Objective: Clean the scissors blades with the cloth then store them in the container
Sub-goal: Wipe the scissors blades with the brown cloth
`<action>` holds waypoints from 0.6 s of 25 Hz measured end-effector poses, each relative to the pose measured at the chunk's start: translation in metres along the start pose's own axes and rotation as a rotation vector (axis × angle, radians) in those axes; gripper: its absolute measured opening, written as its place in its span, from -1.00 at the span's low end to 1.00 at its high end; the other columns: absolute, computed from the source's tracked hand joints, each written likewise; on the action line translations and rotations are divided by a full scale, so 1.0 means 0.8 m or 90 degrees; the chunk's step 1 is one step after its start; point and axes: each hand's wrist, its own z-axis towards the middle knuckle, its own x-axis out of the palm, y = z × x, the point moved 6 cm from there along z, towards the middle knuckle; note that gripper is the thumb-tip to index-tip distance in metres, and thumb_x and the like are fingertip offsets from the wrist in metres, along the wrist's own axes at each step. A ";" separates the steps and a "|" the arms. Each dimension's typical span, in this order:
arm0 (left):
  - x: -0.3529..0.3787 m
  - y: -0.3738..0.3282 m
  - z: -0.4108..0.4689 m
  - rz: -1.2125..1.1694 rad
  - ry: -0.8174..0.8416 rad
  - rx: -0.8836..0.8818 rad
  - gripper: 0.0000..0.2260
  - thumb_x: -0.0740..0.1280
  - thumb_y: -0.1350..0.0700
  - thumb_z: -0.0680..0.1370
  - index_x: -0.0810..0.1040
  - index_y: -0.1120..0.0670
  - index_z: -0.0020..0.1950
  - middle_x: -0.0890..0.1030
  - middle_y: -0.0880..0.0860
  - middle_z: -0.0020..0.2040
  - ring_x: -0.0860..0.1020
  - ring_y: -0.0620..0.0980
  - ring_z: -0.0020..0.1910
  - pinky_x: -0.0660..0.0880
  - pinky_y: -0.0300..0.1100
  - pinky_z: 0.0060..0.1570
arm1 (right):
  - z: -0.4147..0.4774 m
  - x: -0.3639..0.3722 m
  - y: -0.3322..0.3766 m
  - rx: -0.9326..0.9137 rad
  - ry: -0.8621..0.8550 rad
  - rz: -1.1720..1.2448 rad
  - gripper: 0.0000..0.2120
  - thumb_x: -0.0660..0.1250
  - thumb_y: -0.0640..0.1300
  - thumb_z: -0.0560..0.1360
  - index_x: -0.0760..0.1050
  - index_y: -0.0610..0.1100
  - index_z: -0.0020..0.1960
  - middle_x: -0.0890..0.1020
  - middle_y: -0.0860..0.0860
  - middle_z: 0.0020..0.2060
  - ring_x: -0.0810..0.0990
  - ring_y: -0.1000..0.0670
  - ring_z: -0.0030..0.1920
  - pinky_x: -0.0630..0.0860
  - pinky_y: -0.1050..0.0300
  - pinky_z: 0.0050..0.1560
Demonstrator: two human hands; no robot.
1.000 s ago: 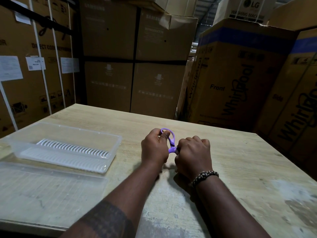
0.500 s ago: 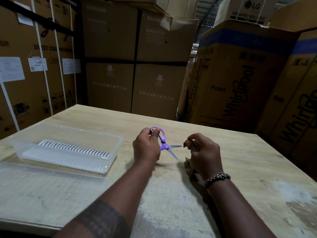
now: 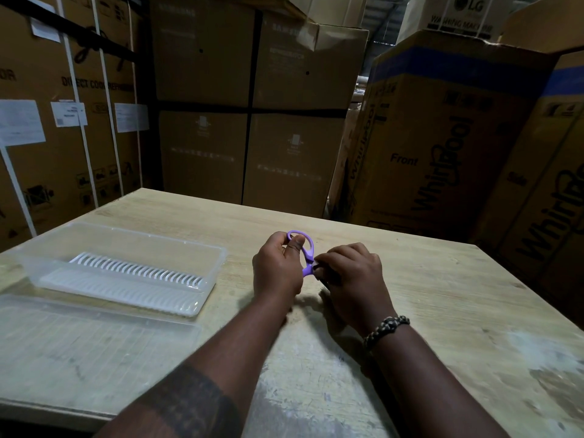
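Your left hand (image 3: 278, 270) grips the purple scissors (image 3: 308, 251) by the handle, thumb in the top loop, near the middle of the bench (image 3: 442, 295). Your right hand (image 3: 354, 279) curls tight over the blades and hides them. I cannot make out the cloth. The clear container (image 3: 218, 257) sits open by the left edge, its lid (image 3: 94, 343) nearer you.

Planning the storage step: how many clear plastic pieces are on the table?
2. The container sits at the left of the table, open, a white rack inside; the lid lies flat in front of it, nearer the camera. None seems hidden.
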 end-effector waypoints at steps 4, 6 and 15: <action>0.002 0.000 -0.002 0.012 0.022 0.011 -0.70 0.35 -0.09 0.66 0.51 0.06 -0.16 0.59 0.17 -0.35 0.56 0.30 -0.43 0.55 0.17 -0.42 | -0.001 0.015 -0.004 0.056 0.140 -0.046 -0.87 0.29 -0.06 0.60 0.53 0.03 -0.12 0.56 0.14 -0.16 0.42 0.00 -0.02 0.23 0.01 -0.06; 0.005 -0.001 -0.003 0.016 0.034 0.012 -0.70 0.36 -0.09 0.66 0.50 0.05 -0.19 0.59 0.18 -0.35 0.50 0.22 -0.46 0.53 0.16 -0.42 | -0.002 0.015 -0.005 0.080 0.205 -0.040 -0.85 0.25 -0.14 0.59 0.46 0.05 -0.13 0.53 0.12 -0.16 0.42 0.00 -0.05 0.31 -0.03 0.03; 0.006 -0.008 -0.008 0.029 0.017 -0.011 -0.69 0.38 -0.05 0.65 0.50 0.04 -0.25 0.56 0.09 -0.41 0.58 0.27 -0.41 0.56 0.10 -0.44 | -0.009 0.005 -0.039 0.181 0.255 -0.017 -0.80 0.26 -0.23 0.56 0.43 -0.01 -0.20 0.51 0.12 -0.22 0.47 -0.02 -0.16 0.39 0.02 -0.08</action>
